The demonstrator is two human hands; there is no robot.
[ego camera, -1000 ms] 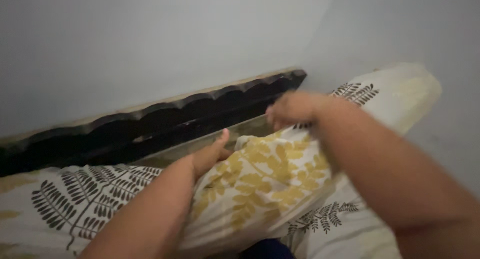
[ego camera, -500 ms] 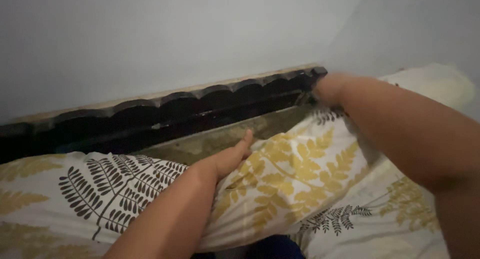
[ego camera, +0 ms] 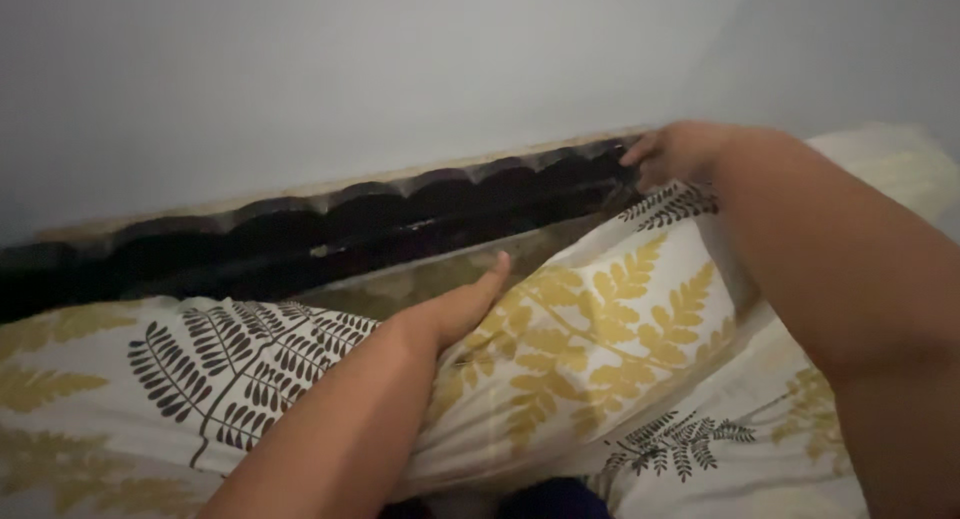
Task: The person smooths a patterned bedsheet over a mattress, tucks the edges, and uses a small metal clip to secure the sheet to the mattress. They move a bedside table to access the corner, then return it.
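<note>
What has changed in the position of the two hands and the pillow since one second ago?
The right hand moved from the middle of the pillow to its far corner by the dark headboard, and grips the cloth there. The left hand opened flatter, with the thumb out along the pillow's edge. The pillow now lies more spread out. Headboard and wall are unchanged.

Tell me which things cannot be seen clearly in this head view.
- Left hand: fingers hidden under the fern-print pillow; its grip cannot be judged.
- Right hand: blurred, fingertips lost against the dark headboard.
- Both elbows: cut off by the bottom and right edges.
- Dark blue thing below the pillow: mostly covered, kind unclear.
</note>
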